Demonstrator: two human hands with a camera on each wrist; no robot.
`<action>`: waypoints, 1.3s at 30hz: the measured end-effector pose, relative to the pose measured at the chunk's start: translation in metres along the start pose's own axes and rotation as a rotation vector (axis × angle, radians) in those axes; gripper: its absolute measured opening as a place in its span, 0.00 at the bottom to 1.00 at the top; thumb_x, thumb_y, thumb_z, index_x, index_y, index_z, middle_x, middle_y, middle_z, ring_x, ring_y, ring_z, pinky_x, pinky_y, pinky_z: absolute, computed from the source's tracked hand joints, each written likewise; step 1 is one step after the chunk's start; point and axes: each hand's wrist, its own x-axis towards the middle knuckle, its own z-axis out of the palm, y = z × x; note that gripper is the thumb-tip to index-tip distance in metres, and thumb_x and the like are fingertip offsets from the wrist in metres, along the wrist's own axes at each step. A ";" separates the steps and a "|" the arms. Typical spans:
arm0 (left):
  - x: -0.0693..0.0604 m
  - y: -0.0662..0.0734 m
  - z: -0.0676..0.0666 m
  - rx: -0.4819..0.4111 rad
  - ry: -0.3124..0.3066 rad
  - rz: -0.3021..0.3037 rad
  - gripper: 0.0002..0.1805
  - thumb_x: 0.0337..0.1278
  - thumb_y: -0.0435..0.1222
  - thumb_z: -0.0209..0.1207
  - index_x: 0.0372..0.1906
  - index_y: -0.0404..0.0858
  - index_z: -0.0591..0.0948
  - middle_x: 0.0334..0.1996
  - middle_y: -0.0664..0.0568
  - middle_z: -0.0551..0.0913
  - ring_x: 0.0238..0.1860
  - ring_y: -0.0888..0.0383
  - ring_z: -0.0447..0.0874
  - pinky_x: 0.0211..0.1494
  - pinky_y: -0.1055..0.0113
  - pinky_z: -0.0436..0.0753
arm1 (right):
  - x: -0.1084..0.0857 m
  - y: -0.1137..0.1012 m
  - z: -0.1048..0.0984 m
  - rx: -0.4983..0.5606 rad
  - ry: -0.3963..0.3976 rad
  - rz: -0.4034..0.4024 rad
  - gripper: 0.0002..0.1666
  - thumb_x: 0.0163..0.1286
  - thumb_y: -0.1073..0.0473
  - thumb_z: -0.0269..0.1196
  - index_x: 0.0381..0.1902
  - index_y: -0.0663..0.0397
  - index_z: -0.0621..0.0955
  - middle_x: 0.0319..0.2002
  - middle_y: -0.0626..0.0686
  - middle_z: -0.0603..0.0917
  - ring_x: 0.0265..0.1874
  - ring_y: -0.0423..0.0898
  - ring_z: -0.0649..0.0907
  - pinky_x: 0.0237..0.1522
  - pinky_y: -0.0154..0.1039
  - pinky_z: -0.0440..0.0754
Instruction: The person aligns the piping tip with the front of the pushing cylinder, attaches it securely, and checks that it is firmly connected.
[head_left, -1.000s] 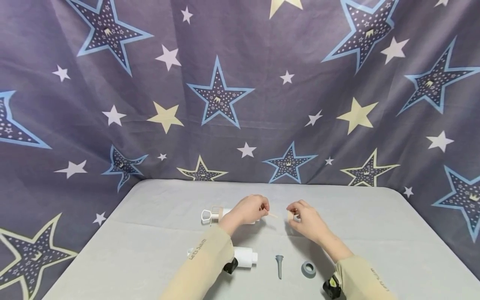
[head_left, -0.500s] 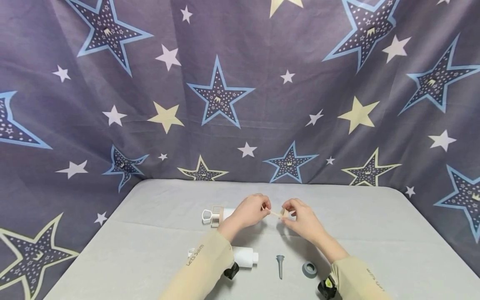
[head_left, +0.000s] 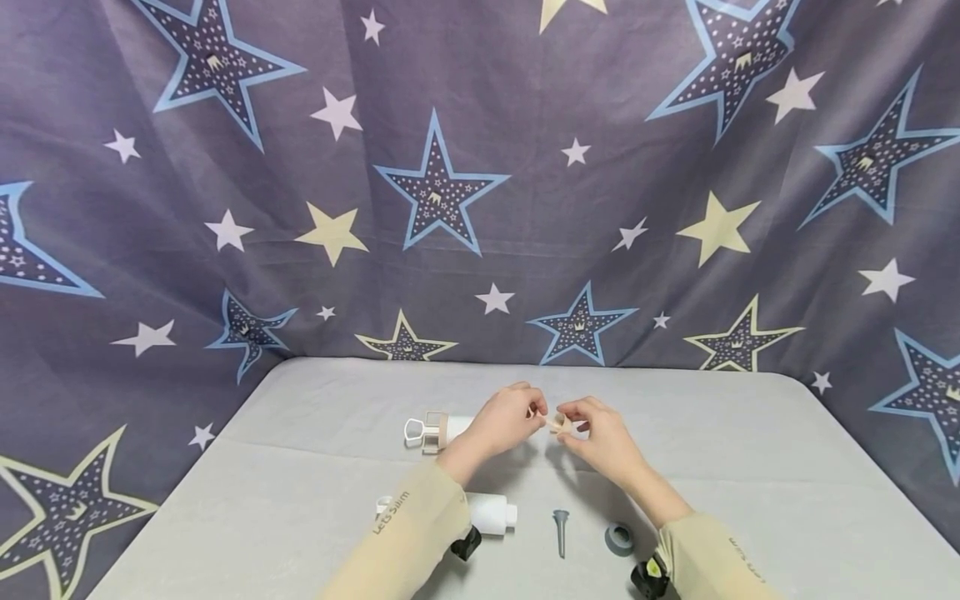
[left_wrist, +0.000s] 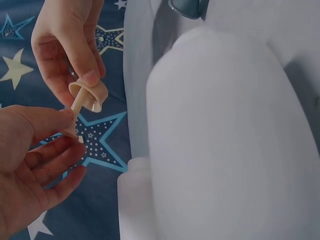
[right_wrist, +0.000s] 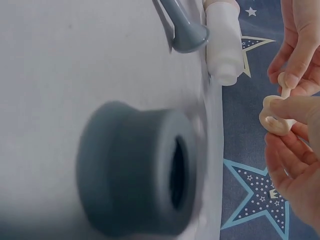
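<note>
My left hand [head_left: 506,425] pinches the flared end of a slim cream nozzle [left_wrist: 78,103]. My right hand [head_left: 609,440] grips a cream ring-shaped cap [left_wrist: 98,95] between thumb and fingers. Both hands are raised above the table's middle, close together. In the left wrist view the nozzle's narrow part reaches into the cap's opening; how deep it sits is hidden. Beside my left wrist lies a white tube [head_left: 458,427] with a cream collar and a loop handle. Another white tube [head_left: 491,514] lies nearer, partly behind the left sleeve.
A grey nozzle [head_left: 560,533] with a flared end lies on the grey table [head_left: 300,517], between the near tube and a grey ring-shaped cap [head_left: 618,539]. A curtain with stars [head_left: 480,167] hangs behind the table's far edge.
My right hand has moved left with the cream cap, up to the nozzle in my left hand. The gap between the two parts has closed; the left hand has shifted slightly right.
</note>
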 end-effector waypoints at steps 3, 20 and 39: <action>0.000 0.001 0.001 -0.011 0.017 0.002 0.03 0.47 0.35 0.62 0.30 0.43 0.80 0.29 0.55 0.77 0.31 0.63 0.76 0.33 0.75 0.73 | 0.000 0.000 0.001 0.020 0.018 0.003 0.22 0.46 0.67 0.69 0.42 0.63 0.79 0.36 0.54 0.81 0.35 0.47 0.81 0.36 0.40 0.81; 0.003 0.005 0.008 -0.124 0.059 -0.018 0.09 0.45 0.36 0.65 0.33 0.41 0.79 0.33 0.54 0.79 0.34 0.61 0.81 0.37 0.77 0.76 | 0.004 -0.006 0.001 0.098 0.072 0.107 0.19 0.48 0.63 0.70 0.39 0.60 0.79 0.38 0.57 0.84 0.35 0.48 0.84 0.39 0.37 0.81; 0.002 0.009 0.009 -0.144 0.040 -0.006 0.09 0.49 0.37 0.63 0.38 0.42 0.83 0.37 0.55 0.81 0.38 0.62 0.82 0.44 0.73 0.76 | 0.004 -0.004 0.003 0.185 0.104 0.107 0.20 0.47 0.64 0.71 0.39 0.61 0.78 0.38 0.57 0.83 0.37 0.49 0.84 0.41 0.37 0.81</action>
